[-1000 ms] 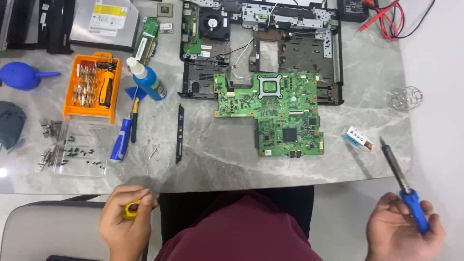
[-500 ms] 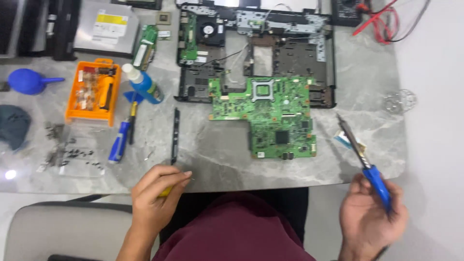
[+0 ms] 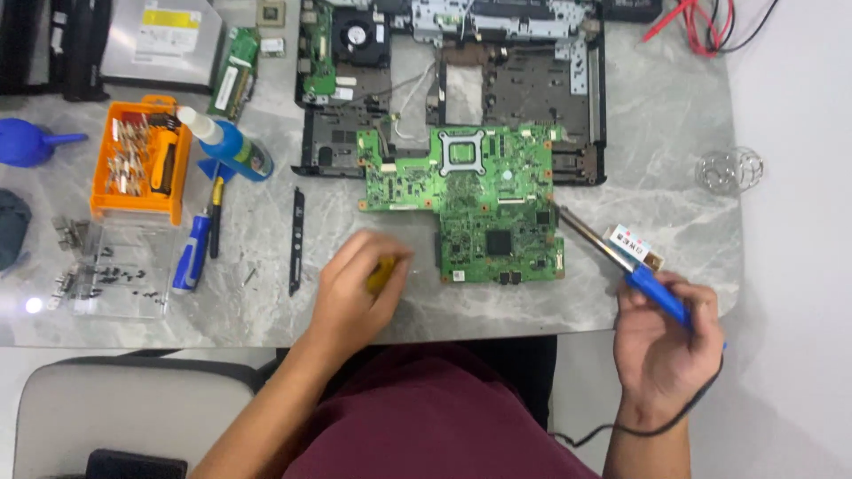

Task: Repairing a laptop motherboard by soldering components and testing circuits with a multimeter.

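Observation:
A green circuit board (image 3: 484, 200) lies on the marble table in front of an opened black laptop chassis (image 3: 524, 98). My right hand (image 3: 666, 341) grips a blue-handled soldering iron (image 3: 621, 262); its metal tip points at the board's right edge. My left hand (image 3: 355, 293) is closed around a small yellow object (image 3: 382, 273), just left of the board's lower part, over the table.
An orange bit case (image 3: 142, 160), a blue bottle (image 3: 226, 146), a blue screwdriver (image 3: 191, 253), a black strip (image 3: 295, 239) and loose screws (image 3: 98, 270) lie at left. A small white box (image 3: 632, 244) and a wire coil stand (image 3: 729, 170) sit at right. Red leads (image 3: 710, 22) lie far right.
Both hands have risen from below the table edge onto the table. The left hand with the yellow object moved toward the board; the soldering iron's tip swung in to the board's right edge.

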